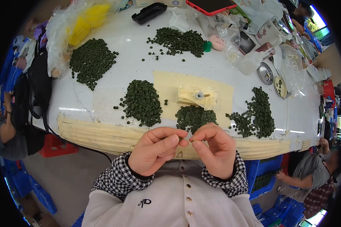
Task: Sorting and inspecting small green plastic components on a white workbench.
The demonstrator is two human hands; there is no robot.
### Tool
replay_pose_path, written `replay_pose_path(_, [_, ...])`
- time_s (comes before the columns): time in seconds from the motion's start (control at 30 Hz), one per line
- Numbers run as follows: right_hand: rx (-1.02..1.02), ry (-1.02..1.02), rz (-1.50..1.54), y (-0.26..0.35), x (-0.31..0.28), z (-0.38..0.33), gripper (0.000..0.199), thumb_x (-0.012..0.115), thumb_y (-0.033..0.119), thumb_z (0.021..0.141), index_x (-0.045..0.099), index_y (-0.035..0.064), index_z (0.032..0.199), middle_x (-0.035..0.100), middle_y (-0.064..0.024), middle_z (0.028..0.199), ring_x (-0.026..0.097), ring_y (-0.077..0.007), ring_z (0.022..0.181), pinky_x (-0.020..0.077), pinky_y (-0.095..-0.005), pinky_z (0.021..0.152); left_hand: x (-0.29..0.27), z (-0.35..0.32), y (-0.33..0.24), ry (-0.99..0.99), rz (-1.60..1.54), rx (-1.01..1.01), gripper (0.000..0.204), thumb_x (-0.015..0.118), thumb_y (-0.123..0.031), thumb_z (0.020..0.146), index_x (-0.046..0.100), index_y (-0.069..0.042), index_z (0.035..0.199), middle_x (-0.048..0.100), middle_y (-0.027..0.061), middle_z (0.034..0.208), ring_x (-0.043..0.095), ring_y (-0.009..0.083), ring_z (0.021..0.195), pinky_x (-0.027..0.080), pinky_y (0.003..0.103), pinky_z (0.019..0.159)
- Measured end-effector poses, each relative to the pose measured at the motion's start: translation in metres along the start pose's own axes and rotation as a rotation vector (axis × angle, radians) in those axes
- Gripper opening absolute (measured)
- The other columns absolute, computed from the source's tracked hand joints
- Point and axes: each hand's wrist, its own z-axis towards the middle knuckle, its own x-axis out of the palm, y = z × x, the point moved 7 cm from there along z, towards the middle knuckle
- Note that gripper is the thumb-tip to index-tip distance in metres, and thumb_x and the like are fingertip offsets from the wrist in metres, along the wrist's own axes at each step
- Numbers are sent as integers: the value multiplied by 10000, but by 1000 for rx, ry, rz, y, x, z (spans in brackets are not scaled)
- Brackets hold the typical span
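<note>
My left hand (155, 149) and my right hand (212, 149) are raised in front of my chest, fingertips meeting at the table's near edge. Both hands pinch something very small between thumb and forefinger; it is too small to tell what it is. Just beyond my fingers lies a pile of small dark green rings (195, 117) on the white table (132, 49). Behind that pile stands a short metal peg in a tape-wrapped block (199, 96). A bigger heap of green rings (142, 102) lies to the left of it.
More green ring piles lie at the far left (91, 60), far middle (178, 41) and right (259, 113). Plastic bags with yellow contents (79, 26), a phone (210, 5), a black case (149, 12), a bottle and tins crowd the back. A person sits at lower right (310, 174).
</note>
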Motion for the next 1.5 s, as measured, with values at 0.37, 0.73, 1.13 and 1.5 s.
replay_pose_path(0.37, [-209,-96,-338,22,1,3,144,680,-51,728,632,5,852,614,-96,834,593,-218,751,474,-282,663,1,0,-1,-78,91,70,117,589,-23,889,635,-22,996,662,74,918,401,18,558,310,173,475])
replay_pose_path(0.73, [-298,-127,-454,31,9,-1,209,717,-63,676,650,18,857,609,-91,805,592,-220,707,473,-288,613,-6,-2,-1,-199,202,164,106,653,25,826,656,-17,923,643,33,819,447,26,576,334,177,489])
replay_pose_path(1.13, [-99,86,-40,11,2,2,148,698,-45,723,647,19,847,608,-73,828,576,-172,760,453,-269,678,3,0,3,-119,206,40,101,670,-10,828,654,-22,927,637,20,813,498,27,634,375,159,530])
replay_pose_path(1.5, [-247,66,-344,28,1,2,222,708,-81,669,676,27,860,602,-77,805,588,-195,727,466,-271,628,7,-2,-9,-87,545,80,104,635,-54,868,665,17,939,667,37,844,568,56,755,465,204,679])
